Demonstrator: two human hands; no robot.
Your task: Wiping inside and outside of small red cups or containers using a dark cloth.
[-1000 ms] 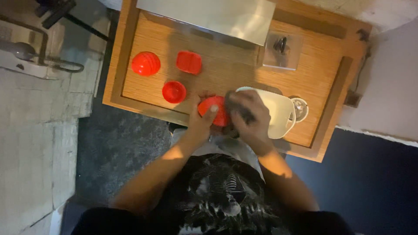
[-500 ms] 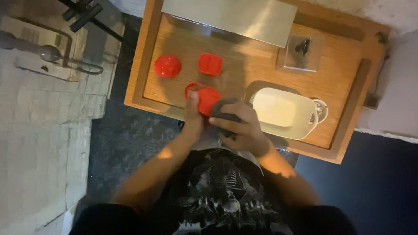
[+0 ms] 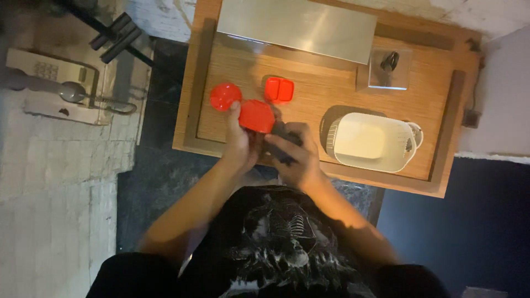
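Over a wooden tray (image 3: 441, 182), left hand (image 3: 241, 144) grips a red cup (image 3: 256, 116).

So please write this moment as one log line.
left hand: holds red lid | right hand: grips dark object | tray: red bowl, red box, white basket

Left hand (image 3: 241, 144): a round red plastic lid (image 3: 256, 116) is gripped at its lower edge.
Right hand (image 3: 292, 157): a dark object (image 3: 280, 132) is clasped, just right of the lid.
Above the grip: a red plastic dome (image 3: 225, 96) and a red square plastic container (image 3: 279, 89) are seen on the wooden tray (image 3: 331, 94).
Right of the grip: a white plastic basket (image 3: 372, 142) is set.
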